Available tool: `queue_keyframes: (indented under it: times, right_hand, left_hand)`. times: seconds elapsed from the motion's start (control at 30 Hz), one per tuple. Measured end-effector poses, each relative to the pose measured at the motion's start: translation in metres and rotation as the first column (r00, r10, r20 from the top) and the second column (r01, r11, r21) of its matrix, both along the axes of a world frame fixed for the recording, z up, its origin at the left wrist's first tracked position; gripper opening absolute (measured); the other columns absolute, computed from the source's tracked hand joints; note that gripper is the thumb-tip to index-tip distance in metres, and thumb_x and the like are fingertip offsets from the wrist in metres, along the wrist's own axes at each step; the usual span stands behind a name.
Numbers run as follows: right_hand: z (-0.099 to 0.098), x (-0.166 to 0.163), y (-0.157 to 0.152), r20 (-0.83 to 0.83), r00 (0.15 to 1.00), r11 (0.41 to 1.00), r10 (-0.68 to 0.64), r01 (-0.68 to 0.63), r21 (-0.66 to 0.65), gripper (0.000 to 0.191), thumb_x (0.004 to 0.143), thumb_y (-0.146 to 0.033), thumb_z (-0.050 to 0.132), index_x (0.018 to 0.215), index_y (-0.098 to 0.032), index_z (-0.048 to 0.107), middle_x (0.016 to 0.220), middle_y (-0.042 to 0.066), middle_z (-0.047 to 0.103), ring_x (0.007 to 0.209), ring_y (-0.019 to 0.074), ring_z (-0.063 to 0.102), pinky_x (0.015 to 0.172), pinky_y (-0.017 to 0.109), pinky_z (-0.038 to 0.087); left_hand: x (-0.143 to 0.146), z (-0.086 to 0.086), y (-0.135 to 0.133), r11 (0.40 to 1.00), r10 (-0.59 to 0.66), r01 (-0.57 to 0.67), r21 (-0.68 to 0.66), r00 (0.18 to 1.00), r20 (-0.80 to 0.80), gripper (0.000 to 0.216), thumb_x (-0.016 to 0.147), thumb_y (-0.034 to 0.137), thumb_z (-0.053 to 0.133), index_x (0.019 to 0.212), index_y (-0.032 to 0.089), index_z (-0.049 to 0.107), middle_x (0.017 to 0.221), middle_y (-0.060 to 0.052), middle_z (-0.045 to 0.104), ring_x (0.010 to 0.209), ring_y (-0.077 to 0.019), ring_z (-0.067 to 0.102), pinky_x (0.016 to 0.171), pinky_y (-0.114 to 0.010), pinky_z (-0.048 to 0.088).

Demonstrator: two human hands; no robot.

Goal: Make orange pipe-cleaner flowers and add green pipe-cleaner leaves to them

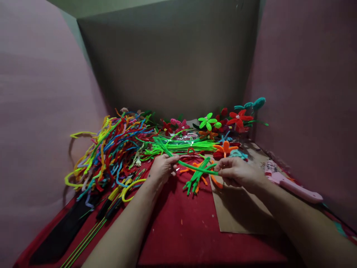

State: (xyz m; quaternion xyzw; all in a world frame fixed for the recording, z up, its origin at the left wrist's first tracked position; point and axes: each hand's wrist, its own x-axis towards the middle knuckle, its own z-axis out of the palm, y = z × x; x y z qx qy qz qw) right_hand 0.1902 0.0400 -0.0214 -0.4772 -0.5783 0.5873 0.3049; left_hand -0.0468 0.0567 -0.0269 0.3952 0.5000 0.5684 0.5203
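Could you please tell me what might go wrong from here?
The green pipe cleaner, held between the left hand and the right hand, could kink if pushed inward. The short green pieces under it might get scattered by a low sweep. The tangled multicoloured heap near the left hand could snag a passing wrist.

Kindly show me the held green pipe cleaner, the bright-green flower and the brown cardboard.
Green pipe cleaner (pixel 187 165): head view, middle stretch.
Bright-green flower (pixel 206 121): head view, centre.
Brown cardboard (pixel 237 214): head view, bare near part.
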Motion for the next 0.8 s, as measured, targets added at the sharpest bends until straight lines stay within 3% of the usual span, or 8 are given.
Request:
queue_keyframes:
  times: [0.17,0.4,0.47,0.53,0.63,0.7,0.8]
  right_hand:
    - [0.002,0.009,-0.004,0.164,0.978,0.991,0.131,-0.131,-0.013,0.007,0.062,-0.015,0.055,0.068,-0.018,0.055,0.035,-0.005,0.051,0.026,0.0066,0.040,0.029,0.016,0.021]
    - [-0.003,0.009,-0.004,0.182,0.963,0.980,0.196,-0.200,0.001,0.004,0.068,-0.020,0.057,0.071,-0.018,0.056,0.038,-0.003,0.053,0.029,0.0071,0.042,0.030,0.015,0.025]
    - [0.000,0.014,-0.002,0.036,0.979,0.979,0.201,-0.201,-0.021,0.015,0.071,-0.031,0.060,0.078,-0.017,0.058,0.047,0.000,0.059,0.034,0.0091,0.047,0.033,0.017,0.029]
    - [0.005,0.019,0.000,-0.263,0.955,0.986,0.140,-0.157,-0.046,0.032,0.073,-0.045,0.057,0.091,-0.018,0.059,0.064,0.006,0.066,0.047,0.0142,0.057,0.041,0.022,0.039]
    - [0.009,0.021,0.004,-0.659,0.751,0.997,-0.024,-0.026,-0.067,0.042,0.075,-0.052,0.053,0.102,-0.020,0.056,0.088,0.010,0.068,0.071,0.0199,0.064,0.058,0.030,0.047]
    - [0.006,0.014,0.004,-0.738,0.670,0.997,-0.076,0.043,-0.063,0.032,0.073,-0.042,0.060,0.095,-0.020,0.058,0.092,0.009,0.067,0.074,0.0184,0.063,0.062,0.029,0.048]
    - [-0.002,-0.009,-0.001,-0.659,0.749,0.998,-0.065,0.064,-0.025,0.027,0.062,-0.019,0.071,0.087,-0.019,0.059,0.085,0.006,0.066,0.062,0.0147,0.060,0.054,0.025,0.045]
  left_hand:
    - [0.012,-0.020,0.002,0.995,-0.076,0.065,-0.071,0.982,-0.174,0.016,0.055,0.015,0.073,0.051,0.011,0.058,0.030,0.002,0.048,0.019,-0.0058,0.033,0.023,-0.016,0.017]
    - [0.013,-0.020,0.002,0.994,-0.087,0.074,-0.076,0.980,-0.180,0.022,0.055,0.018,0.073,0.046,0.012,0.054,0.030,0.002,0.047,0.020,-0.0054,0.033,0.023,-0.016,0.019]
    - [0.011,-0.016,0.001,0.994,-0.087,0.079,-0.071,0.987,-0.132,0.021,0.056,0.020,0.074,0.052,0.012,0.056,0.033,0.002,0.049,0.022,-0.0061,0.036,0.024,-0.016,0.022]
    - [0.009,-0.010,0.001,0.997,-0.069,0.066,-0.048,0.996,-0.059,0.022,0.056,0.024,0.075,0.059,0.012,0.056,0.037,0.003,0.050,0.026,-0.0065,0.039,0.026,-0.017,0.027]
    - [0.007,-0.001,0.001,1.000,-0.005,0.004,0.012,0.998,0.070,0.029,0.056,0.028,0.075,0.060,0.014,0.050,0.044,0.005,0.050,0.034,-0.0057,0.044,0.030,-0.016,0.032]
    - [0.009,0.002,0.000,0.999,0.024,-0.031,0.044,0.990,0.140,0.035,0.054,0.030,0.077,0.058,0.015,0.045,0.047,0.005,0.050,0.037,-0.0048,0.045,0.031,-0.015,0.031]
    - [0.018,0.002,-0.004,0.997,0.017,-0.031,0.069,0.980,0.198,0.037,0.051,0.031,0.078,0.058,0.015,0.046,0.046,0.006,0.049,0.036,-0.0043,0.043,0.030,-0.015,0.030]
